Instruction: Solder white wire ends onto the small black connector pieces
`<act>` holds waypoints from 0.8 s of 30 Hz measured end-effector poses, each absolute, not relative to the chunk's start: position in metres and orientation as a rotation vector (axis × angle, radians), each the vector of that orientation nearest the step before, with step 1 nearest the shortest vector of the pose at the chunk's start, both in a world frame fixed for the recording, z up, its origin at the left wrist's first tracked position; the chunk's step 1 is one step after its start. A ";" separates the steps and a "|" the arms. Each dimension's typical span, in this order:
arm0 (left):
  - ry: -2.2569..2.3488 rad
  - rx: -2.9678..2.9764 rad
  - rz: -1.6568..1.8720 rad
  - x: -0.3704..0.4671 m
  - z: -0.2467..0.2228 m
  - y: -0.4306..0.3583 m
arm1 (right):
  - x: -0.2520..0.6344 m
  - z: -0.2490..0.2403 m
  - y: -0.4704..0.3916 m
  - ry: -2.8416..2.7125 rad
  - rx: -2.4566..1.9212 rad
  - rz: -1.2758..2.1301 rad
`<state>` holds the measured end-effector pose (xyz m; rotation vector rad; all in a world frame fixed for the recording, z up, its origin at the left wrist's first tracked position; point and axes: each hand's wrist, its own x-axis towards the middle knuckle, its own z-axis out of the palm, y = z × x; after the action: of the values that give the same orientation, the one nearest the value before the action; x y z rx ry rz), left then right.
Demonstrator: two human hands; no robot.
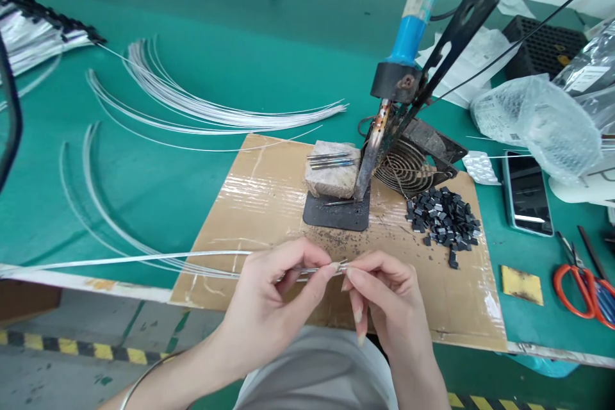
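Note:
A few thin white wires (211, 270) run from the left into my left hand (283, 295), whose thumb and fingers are closed on them near their ends. My right hand (382, 288) pinches at the wire tips, its fingertips meeting those of the left; whether it grips the tips or something tiny is too small to tell. Both hands are above the front of a brown cardboard sheet (269, 205). Beyond them stands a soldering iron with a blue handle (423, 3), its tip end down beside a pale block (331, 173) with thin metal rods on it.
Small black pieces (444, 221) lie heaped right of the iron, before a black fan (413, 160). Further right are a phone (528, 195), a yellow sponge (521, 284) and red-handled scissors (574, 291). More white wires (230, 112) lie on the green table (307, 32).

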<state>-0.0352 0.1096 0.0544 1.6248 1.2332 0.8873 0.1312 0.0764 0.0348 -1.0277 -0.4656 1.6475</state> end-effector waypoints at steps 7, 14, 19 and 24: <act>1.204 1.603 0.883 -0.035 0.053 0.112 | 0.135 0.045 0.078 -0.433 -1.088 1.743; 1.244 1.532 0.885 -0.036 0.045 0.108 | 0.129 0.035 0.074 -0.406 -1.041 1.684; 1.260 1.552 0.901 -0.034 0.044 0.106 | 0.125 0.021 0.072 -0.462 -0.955 1.624; 1.284 1.575 0.933 -0.033 0.040 0.102 | 0.117 0.023 0.071 -0.424 -0.953 1.560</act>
<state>-0.0326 0.1021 0.0400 1.5748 1.2842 0.9327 0.1173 0.0711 0.0229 -0.9531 -0.4236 1.5597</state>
